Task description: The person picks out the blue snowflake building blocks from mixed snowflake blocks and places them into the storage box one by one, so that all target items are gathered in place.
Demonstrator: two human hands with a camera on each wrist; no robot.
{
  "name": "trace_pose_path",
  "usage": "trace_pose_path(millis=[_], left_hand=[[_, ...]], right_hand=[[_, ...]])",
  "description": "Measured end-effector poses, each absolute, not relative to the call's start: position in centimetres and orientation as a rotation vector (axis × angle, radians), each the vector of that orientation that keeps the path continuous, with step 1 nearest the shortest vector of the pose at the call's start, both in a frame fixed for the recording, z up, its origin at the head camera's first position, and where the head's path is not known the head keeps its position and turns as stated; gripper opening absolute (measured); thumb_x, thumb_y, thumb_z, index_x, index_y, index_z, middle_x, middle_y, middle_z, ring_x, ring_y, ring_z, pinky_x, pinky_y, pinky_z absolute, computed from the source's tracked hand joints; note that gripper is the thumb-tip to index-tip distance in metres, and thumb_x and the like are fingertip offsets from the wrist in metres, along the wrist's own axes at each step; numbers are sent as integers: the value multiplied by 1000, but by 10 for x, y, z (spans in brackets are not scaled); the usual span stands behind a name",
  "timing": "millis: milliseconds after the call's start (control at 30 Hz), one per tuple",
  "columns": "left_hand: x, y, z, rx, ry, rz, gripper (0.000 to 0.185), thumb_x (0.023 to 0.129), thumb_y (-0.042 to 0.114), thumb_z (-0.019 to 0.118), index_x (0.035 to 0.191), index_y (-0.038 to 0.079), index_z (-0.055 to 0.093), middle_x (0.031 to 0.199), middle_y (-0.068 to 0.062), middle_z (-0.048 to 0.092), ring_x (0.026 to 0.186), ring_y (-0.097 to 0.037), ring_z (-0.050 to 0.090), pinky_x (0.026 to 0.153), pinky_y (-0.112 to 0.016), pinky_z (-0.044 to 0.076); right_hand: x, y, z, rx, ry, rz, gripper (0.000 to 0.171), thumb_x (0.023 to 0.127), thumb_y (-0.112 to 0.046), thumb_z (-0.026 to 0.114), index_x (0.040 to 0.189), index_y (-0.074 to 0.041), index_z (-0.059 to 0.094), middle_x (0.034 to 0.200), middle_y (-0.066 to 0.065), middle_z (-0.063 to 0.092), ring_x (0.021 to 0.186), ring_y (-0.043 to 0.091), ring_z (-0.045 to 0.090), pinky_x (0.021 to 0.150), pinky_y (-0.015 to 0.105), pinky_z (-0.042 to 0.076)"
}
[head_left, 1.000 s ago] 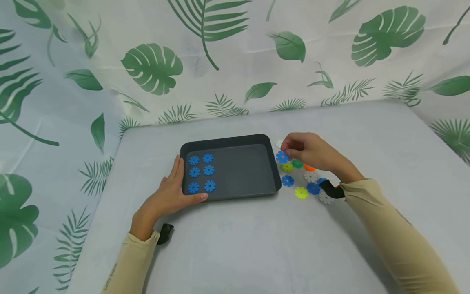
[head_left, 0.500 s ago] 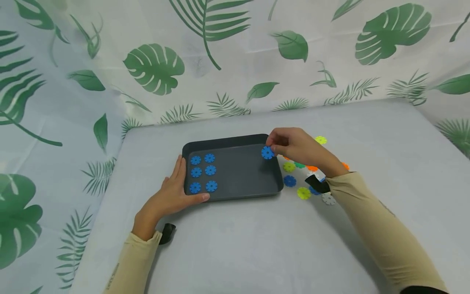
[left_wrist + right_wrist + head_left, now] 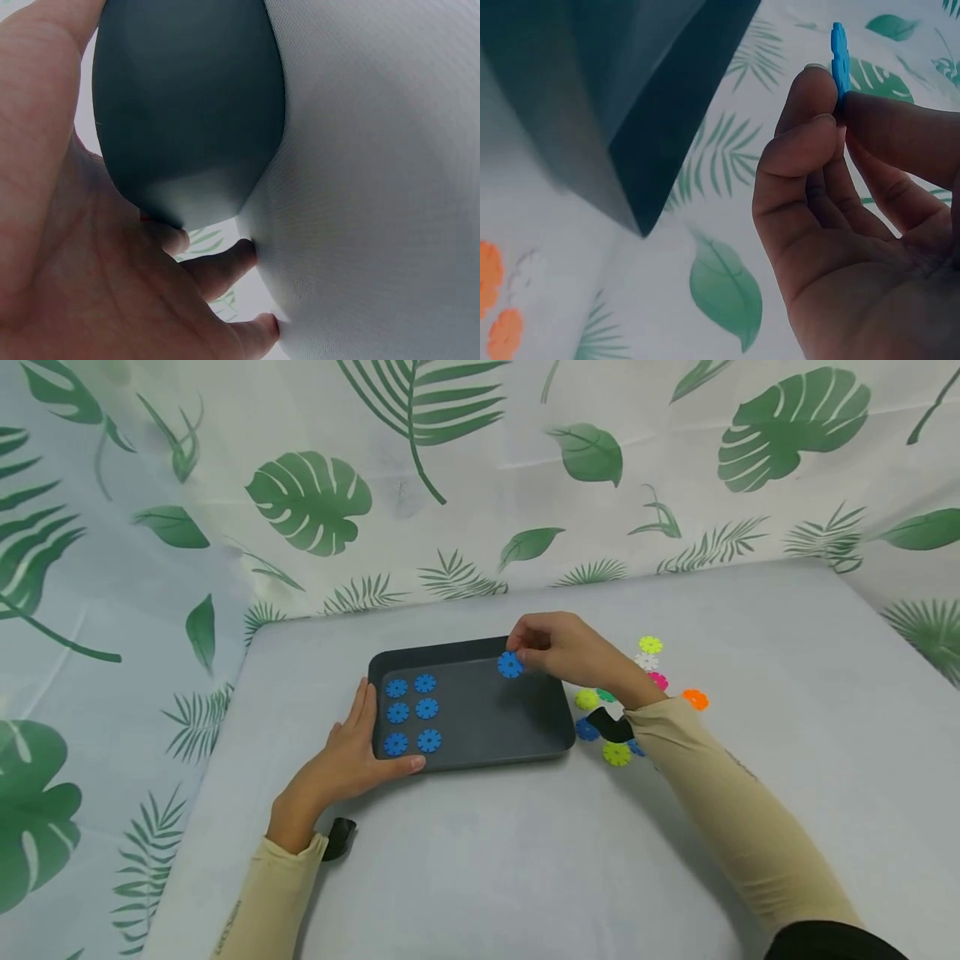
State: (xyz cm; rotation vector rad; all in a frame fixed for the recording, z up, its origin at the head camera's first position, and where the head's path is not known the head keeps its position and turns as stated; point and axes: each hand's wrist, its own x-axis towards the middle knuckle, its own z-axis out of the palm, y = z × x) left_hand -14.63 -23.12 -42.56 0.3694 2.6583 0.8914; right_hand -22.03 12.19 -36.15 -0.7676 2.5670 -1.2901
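Note:
A dark grey rectangular tray [image 3: 487,710] lies on the table, with two columns of blue notched plastic discs [image 3: 427,708] at its left end. My left hand [image 3: 348,760] rests against the tray's near left corner, its fingers along the left side and its thumb on the front rim. In the left wrist view, those fingers [image 3: 221,271] look extended beside the tray's outer wall. Above the right half of the tray, my right hand [image 3: 566,647] pinches another blue notched disc [image 3: 511,664] between thumb and fingers. The right wrist view shows this disc edge-on at the fingertips.
Right of the tray lie loose discs of several colours, among them a yellow one [image 3: 617,754], an orange one [image 3: 695,699] and a blue one [image 3: 587,729]. My right forearm hides part of them. A leaf-printed cloth [image 3: 480,485] hangs behind the table.
My right hand has moved left with the blue disc, from the loose discs to over the tray. My left hand and the discs in the tray have kept their places.

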Motion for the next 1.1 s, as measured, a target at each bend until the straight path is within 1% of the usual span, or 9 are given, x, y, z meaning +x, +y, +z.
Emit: trace_pose_path(millis=[67, 167, 300, 467, 567, 767, 1000, 1100], left_hand=[[-146, -232, -426, 366, 2660, 888, 138, 89, 67, 77, 168, -1, -14, 176, -14, -23, 162, -44, -2, 122, -73, 3], [-146, -232, -426, 363, 2660, 884, 138, 89, 67, 76, 168, -1, -14, 176, -13, -23, 162, -44, -2, 122, -73, 3], [-146, -233, -426, 358, 2664, 886, 138, 89, 67, 77, 168, 0, -14, 176, -13, -23, 162, -44, -2, 122, -73, 3], [-146, -232, -425, 342, 2656, 893, 138, 89, 67, 76, 168, 0, -15, 176, -12, -23, 162, -43, -3, 123, -73, 3], [-145, -232, -423, 335, 2654, 894, 138, 89, 67, 76, 168, 1, -15, 176, -12, -23, 162, -42, -4, 123, -72, 2], [-145, -231, -422, 353, 2655, 897, 137, 90, 67, 76, 168, 1, -15, 176, -12, -23, 162, -41, -5, 123, -72, 2], [-145, -227, -423, 338, 2653, 884, 138, 89, 68, 76, 168, 0, -15, 176, -14, -22, 162, -43, -3, 123, -73, 2], [-145, -228, -423, 335, 2655, 881, 138, 89, 68, 76, 168, 0, -14, 176, -13, -22, 162, -43, -3, 123, -73, 2]], right_hand=[[-222, 117, -361, -783, 2574, -1299, 9, 105, 0, 64, 111, 0, 71, 100, 11, 72, 88, 30, 67, 80, 35, 55], [-225, 109, -361, -790, 2570, -1323, 10, 104, 1, 65, 111, 1, 72, 100, 11, 72, 88, 31, 67, 81, 35, 55], [-228, 99, -361, -778, 2562, -1349, 11, 103, 3, 65, 111, 0, 73, 101, 12, 73, 88, 30, 69, 85, 39, 56], [-232, 87, -361, -770, 2518, -1407, 12, 102, 4, 65, 109, 1, 73, 103, 13, 73, 90, 32, 72, 86, 40, 57], [-235, 80, -362, -782, 2496, -1429, 11, 102, 3, 65, 108, 0, 74, 101, 12, 73, 89, 32, 71, 85, 39, 57], [-239, 70, -366, -796, 2496, -1439, 10, 101, 4, 65, 107, 1, 73, 97, 12, 72, 90, 40, 72, 83, 39, 56], [-243, 63, -373, -734, 2502, -1407, 12, 102, 1, 64, 108, 0, 74, 98, 11, 73, 88, 33, 73, 74, 35, 55], [-245, 59, -375, -734, 2515, -1383, 11, 102, 2, 64, 107, 0, 74, 97, 12, 73, 87, 34, 72, 72, 34, 55]])
